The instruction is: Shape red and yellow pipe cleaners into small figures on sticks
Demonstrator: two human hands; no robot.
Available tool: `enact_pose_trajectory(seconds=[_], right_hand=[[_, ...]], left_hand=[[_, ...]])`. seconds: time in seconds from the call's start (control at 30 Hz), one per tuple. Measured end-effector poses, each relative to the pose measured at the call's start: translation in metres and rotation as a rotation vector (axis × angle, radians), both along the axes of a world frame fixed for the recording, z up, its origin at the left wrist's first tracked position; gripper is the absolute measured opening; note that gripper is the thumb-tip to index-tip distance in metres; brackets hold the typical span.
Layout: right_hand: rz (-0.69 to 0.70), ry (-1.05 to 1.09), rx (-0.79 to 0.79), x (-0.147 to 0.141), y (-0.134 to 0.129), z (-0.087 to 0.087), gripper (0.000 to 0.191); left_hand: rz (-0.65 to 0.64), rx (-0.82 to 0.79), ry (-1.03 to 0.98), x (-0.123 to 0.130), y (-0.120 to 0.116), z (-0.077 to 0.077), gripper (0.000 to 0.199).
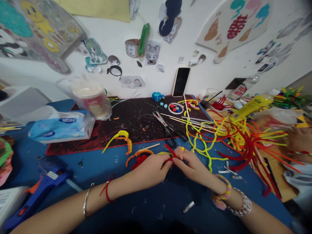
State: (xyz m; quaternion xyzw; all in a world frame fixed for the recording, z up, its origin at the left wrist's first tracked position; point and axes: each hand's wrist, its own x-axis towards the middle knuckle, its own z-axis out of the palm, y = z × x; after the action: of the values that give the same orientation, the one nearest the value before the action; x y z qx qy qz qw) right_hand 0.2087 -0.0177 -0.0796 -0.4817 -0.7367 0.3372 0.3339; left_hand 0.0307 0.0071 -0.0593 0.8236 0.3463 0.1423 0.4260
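Observation:
My left hand (156, 167) and my right hand (191, 164) meet over the blue table, fingers pinched together. Between them they grip a red pipe cleaner (170, 150), whose short end sticks up toward the scissors. Partly behind my left wrist lies a red fluffy piece (140, 161). An orange pipe cleaner (137, 152) curves just beyond that hand, and a yellow-and-orange twisted piece (124, 136) rests farther left. Black-handled scissors (168, 128) lie spread beyond my hands. Loose yellow pipe cleaners (206, 149) spread to the right of my right hand.
A blue glue gun (46, 182) and tissue pack (60, 126) are on the left, near a bagged cup (91, 100). A phone (181, 82) leans on the wall. At right are a pipe cleaner heap (243, 139), a yellow bottle (253, 105) and another person's hand (301, 141).

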Motion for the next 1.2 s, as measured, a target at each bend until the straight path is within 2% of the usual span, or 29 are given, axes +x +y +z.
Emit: enact_pose_trajectory(seconds=[0.2, 0.33, 0.43, 0.53, 0.6, 0.67, 0.77, 0.83, 0.9, 1.0, 1.1, 1.2], right_hand=[[-0.006, -0.032, -0.106, -0.002, -0.002, -0.003, 0.036], [0.01, 0.202, -0.367, -0.002, -0.001, 0.002, 0.04], [0.024, 0.545, -0.589, -0.002, -0.004, -0.001, 0.039], [0.029, 0.746, -0.682, -0.003, -0.007, -0.006, 0.04], [0.06, 0.716, -0.644, -0.003, -0.008, -0.006, 0.041], [0.056, 0.629, -0.549, -0.002, -0.007, -0.004, 0.04], [-0.077, 0.556, -0.481, -0.001, -0.003, 0.001, 0.04], [-0.198, 0.589, -0.497, 0.001, 0.001, 0.002, 0.039], [-0.263, 0.618, -0.495, 0.004, 0.005, 0.001, 0.04], [-0.243, 0.522, -0.429, 0.009, 0.007, -0.006, 0.041], [-0.21, 0.366, -0.354, 0.01, 0.006, -0.01, 0.043], [-0.201, 0.285, -0.33, 0.007, 0.004, -0.007, 0.046]], left_hand=[[-0.009, -0.007, 0.035, 0.0, -0.003, 0.003, 0.027], [-0.038, -0.127, -0.045, 0.001, -0.002, 0.011, 0.029], [-0.08, -0.322, -0.14, 0.001, -0.001, 0.017, 0.027], [-0.134, -0.608, -0.22, 0.001, -0.001, 0.02, 0.025], [-0.134, -0.673, -0.22, 0.001, 0.0, 0.02, 0.024], [-0.095, -0.638, -0.181, 0.0, 0.0, 0.019, 0.023], [-0.045, -0.577, -0.111, -0.001, 0.0, 0.016, 0.021], [-0.046, -0.535, -0.082, -0.001, 0.0, 0.015, 0.021], [-0.053, -0.483, -0.079, -0.002, -0.001, 0.015, 0.021], [-0.001, -0.439, -0.095, -0.002, -0.002, 0.014, 0.019], [0.084, -0.491, -0.139, -0.001, -0.002, 0.009, 0.02], [0.102, -0.533, -0.184, 0.0, -0.001, 0.004, 0.022]])
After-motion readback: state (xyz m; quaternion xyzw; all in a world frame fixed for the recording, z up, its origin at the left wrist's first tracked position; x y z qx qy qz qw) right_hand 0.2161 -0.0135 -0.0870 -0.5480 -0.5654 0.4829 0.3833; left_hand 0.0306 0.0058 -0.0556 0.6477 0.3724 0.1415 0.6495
